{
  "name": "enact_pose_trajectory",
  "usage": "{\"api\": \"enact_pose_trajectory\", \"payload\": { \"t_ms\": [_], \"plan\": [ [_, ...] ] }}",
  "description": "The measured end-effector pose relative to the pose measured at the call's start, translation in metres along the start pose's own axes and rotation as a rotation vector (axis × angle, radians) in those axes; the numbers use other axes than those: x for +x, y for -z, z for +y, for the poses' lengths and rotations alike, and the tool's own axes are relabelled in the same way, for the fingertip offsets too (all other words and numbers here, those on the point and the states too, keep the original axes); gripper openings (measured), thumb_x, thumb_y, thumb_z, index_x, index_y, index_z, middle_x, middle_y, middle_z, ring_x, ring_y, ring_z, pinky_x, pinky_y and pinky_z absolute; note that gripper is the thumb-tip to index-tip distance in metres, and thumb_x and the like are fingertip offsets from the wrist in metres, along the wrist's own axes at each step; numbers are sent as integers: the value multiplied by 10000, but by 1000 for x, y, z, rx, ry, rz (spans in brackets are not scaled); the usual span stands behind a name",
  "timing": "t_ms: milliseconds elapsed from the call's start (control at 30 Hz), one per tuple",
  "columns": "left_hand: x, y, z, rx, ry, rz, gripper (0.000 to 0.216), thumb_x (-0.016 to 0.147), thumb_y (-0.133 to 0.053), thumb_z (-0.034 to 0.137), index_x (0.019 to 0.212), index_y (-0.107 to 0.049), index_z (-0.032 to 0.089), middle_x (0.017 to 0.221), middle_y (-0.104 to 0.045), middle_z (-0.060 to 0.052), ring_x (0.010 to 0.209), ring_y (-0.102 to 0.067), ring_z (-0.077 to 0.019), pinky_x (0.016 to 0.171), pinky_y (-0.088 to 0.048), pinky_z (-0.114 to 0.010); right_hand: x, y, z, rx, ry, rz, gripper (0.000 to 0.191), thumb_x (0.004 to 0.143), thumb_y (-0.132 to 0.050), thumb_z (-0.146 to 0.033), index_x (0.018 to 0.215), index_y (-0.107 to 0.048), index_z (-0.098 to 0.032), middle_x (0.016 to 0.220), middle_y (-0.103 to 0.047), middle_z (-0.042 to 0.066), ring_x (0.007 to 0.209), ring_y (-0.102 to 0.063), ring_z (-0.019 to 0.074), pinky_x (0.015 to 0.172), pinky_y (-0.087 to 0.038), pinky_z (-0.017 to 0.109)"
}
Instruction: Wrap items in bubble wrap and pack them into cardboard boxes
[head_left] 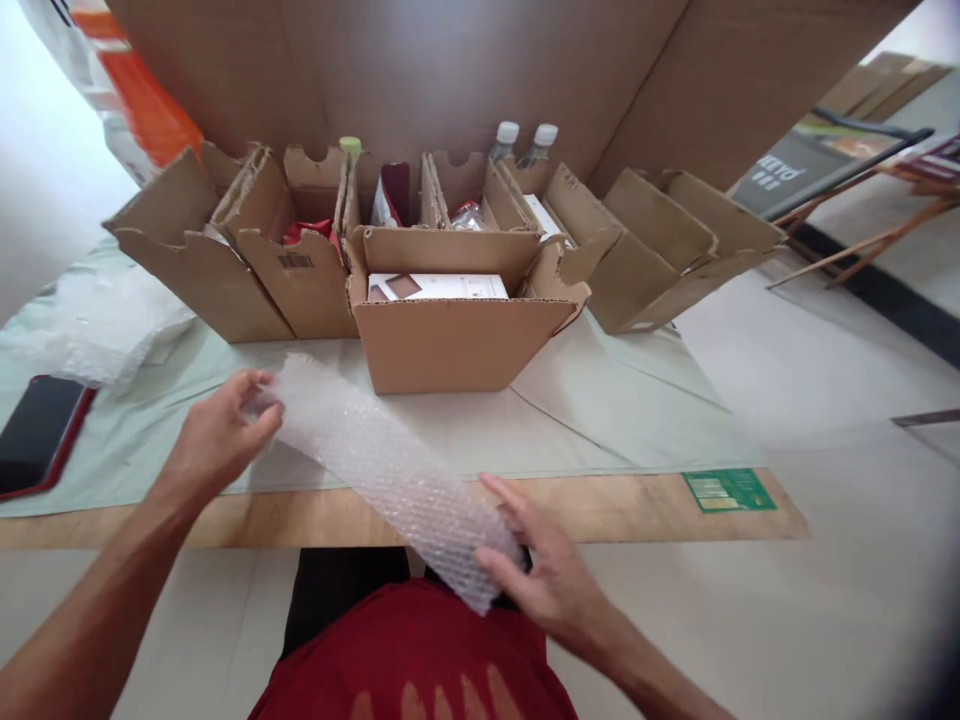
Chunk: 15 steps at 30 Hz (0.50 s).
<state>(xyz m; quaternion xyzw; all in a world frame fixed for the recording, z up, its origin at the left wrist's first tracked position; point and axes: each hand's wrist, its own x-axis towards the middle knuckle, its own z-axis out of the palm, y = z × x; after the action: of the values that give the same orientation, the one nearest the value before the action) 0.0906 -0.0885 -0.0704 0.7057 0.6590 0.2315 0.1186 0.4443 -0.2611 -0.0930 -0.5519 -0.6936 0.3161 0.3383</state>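
Observation:
I hold a long roll wrapped in clear bubble wrap [382, 470] slantwise over the near edge of the low table. My left hand [217, 435] pinches its far upper end, fingers closed on the wrap. My right hand [544, 565] cups the near lower end, fingers curled against it. What lies inside the wrap is hidden. Just beyond stands an open cardboard box [450, 340] with a white flat package [435, 287] inside.
Several more open cardboard boxes [247, 240] stand in a row behind, some holding items. Two capped bottles [525, 142] rise at the back. Loose bubble wrap [90, 320] and a dark phone [37, 430] lie at left. A green label [729, 490] sits on the table edge.

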Motion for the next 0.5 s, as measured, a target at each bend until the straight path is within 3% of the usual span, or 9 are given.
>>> {"api": "enact_pose_trajectory", "payload": {
  "t_ms": [100,233,367,500],
  "plan": [
    [42,5,4,116,-118,-91,394,869,-543,355,1195,-678,181,906,-770,2,872,-749,-254,845,-571,-414,-5,-51,-19,173,47,-140,684,905,-635,-170,1556,-500,-332,1321,-735,75,1122,-739,239,966,-620,386],
    [80,-20,17,114,-223,-153,416,958,-387,315,1184,-691,144,925,-768,34,1013,-767,-239,919,-560,-410,-9,-102,-24,336,-35,-234,693,915,-600,-174,1565,-478,-383,1116,-741,16,750,-692,136,741,-624,294],
    [87,-39,21,94,-252,-139,385,937,-519,345,1192,-706,126,1033,-775,-31,1051,-769,-254,959,-573,-385,-12,-114,-22,320,-108,-225,769,910,-608,-181,1619,-378,-368,1172,-725,27,743,-675,115,718,-606,274],
    [61,-25,0,62,-246,-71,620,974,-466,451,1452,-543,63,1342,-663,-93,1320,-614,-283,1130,-475,-443,-9,-103,-21,212,-43,-293,617,946,-633,-218,1542,-510,-318,1215,-745,58,848,-727,154,774,-621,307]
  ]
}}
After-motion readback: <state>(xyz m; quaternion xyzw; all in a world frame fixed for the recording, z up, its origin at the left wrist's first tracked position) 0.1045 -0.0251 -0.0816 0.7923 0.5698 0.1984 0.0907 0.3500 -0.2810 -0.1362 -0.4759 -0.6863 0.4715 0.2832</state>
